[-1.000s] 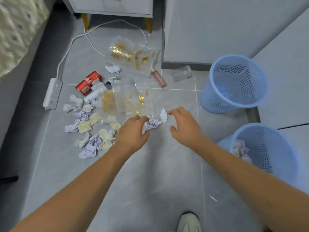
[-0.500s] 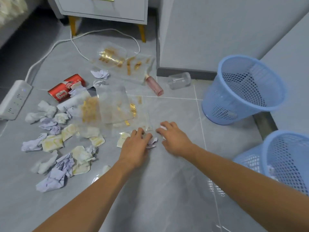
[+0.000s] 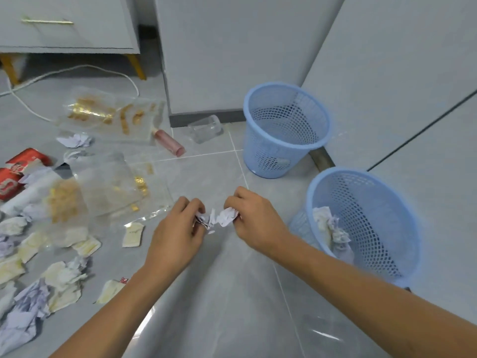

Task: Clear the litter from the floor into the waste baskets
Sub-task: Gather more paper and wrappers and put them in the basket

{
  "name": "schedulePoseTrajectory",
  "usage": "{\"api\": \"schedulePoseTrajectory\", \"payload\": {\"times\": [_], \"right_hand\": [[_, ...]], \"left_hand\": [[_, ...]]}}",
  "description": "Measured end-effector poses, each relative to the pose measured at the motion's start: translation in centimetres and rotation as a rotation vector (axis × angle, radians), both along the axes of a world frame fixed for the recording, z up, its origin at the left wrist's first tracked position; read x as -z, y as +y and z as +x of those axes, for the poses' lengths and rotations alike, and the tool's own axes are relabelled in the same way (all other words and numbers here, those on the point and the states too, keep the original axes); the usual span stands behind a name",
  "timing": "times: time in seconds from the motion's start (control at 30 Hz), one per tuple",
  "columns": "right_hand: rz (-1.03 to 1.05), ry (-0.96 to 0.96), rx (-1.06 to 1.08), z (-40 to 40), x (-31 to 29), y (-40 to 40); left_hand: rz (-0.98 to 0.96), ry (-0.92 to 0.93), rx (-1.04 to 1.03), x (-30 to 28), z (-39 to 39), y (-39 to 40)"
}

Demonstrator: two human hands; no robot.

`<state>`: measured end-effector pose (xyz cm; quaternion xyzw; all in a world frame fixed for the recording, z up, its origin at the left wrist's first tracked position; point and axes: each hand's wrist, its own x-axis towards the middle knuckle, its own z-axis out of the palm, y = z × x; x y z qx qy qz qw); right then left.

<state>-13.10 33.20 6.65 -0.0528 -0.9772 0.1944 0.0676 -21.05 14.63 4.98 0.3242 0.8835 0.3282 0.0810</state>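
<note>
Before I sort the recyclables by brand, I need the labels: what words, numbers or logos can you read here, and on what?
Nothing here can be read for certain.
Red can: white markings, too blurred to read.
Crumpled paper held in both hands: faint print, too small to read.
Clear plastic bags: gold marks, not legible as text.
Waste baskets: no label visible.

We take this for a room in a home, likely a bedroom. We see a pale grey drawer unit with a slim gold handle (image 3: pixel 47 21) on tapered golden legs (image 3: pixel 135 66), tall plain grey cabinet fronts (image 3: pixel 232 47), a glossy grey tiled floor (image 3: pixel 219 293), a white power cord (image 3: pixel 77 71) trailing across it, and two light blue plastic mesh waste baskets (image 3: pixel 284 130).
</note>
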Motion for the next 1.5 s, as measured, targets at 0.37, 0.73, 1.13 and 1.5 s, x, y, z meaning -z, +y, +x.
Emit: {"api": "schedulePoseTrajectory", "payload": {"times": [0.37, 0.73, 1.13, 1.5], "right_hand": [[0.151, 0.081, 0.515, 14.1, -9.1, 12.5], [0.088, -0.163, 0.531, 19.5, -8.8, 13.5], [-0.094, 0.108, 0.183, 5.4, -5.7, 2.8], [-0.092, -0.384, -0.377, -6.2, 5.9, -12.0]], "left_hand": [[0.196, 0.151, 0.364, -7.9, 6.0, 18.1], [0.152, 0.107, 0.526, -7.6, 10.8, 21.8], [0.082, 0.109, 0.16, -3.6, 3.4, 4.9], [-0.282, 0.009, -0.296, 7.7, 1.2, -17.3]]}}
